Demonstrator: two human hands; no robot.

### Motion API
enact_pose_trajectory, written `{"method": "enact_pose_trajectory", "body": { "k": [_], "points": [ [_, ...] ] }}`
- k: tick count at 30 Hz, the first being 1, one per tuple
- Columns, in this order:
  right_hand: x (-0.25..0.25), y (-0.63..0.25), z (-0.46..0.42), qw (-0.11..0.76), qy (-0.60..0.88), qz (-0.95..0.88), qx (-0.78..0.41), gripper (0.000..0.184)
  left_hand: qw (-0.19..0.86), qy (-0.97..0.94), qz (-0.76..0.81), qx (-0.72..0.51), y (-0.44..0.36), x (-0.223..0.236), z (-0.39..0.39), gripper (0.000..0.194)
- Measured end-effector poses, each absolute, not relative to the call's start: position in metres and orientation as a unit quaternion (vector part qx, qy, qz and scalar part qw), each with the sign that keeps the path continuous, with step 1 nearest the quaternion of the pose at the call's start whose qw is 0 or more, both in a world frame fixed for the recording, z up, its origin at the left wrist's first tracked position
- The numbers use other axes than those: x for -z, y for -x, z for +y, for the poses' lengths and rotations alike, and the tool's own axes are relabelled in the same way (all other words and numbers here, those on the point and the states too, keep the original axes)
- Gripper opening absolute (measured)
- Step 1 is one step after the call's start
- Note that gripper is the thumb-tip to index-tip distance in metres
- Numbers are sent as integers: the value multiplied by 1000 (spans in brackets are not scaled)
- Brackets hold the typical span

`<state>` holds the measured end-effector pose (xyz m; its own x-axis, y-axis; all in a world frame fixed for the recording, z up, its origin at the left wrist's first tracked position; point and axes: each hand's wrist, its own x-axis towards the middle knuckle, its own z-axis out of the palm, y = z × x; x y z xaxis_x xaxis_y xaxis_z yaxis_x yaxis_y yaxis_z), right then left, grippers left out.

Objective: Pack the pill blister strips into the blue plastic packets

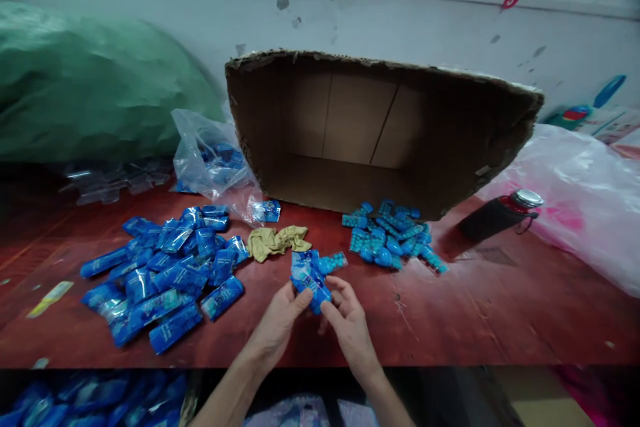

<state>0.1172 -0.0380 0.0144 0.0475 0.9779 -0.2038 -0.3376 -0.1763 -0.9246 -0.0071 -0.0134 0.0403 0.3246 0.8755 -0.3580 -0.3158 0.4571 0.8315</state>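
Between my two hands, over the front of the red table (440,320), is a blue printed packet (311,280). My left hand (283,317) pinches its left side with the thumb on top. From the right, the thumb and fingers of my right hand (350,317) grip its lower corner. Just behind the packet lies a clear-and-blue piece with small turquoise beads (334,262); I cannot tell whether it touches the packet. A pile of similar blue packets (175,267) spreads to the left. Several turquoise bead-filled pieces (385,237) are heaped to the right.
A large cardboard box (350,180) lies with its opening toward me. Nearby are a crumpled yellowish cloth (277,242), a clear bag (210,163) of blue packets, a dark bottle (500,213), a green sack (95,87) and a whitish plastic bag (575,200). More packets (95,400) sit below the table edge.
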Motion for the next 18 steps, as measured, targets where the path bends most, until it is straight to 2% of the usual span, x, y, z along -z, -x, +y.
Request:
{"method": "enact_pose_trajectory", "body": {
  "k": [6, 18],
  "points": [
    [-15, -112, -45, 519, 447, -365, -631, 35, 793, -219, 374, -429, -2, -36, -23, 26],
    [-7, -109, -52, 530, 460, -382, -601, 31, 767, -146, 401, -479, -12, -29, -43, 18]
  ]
}}
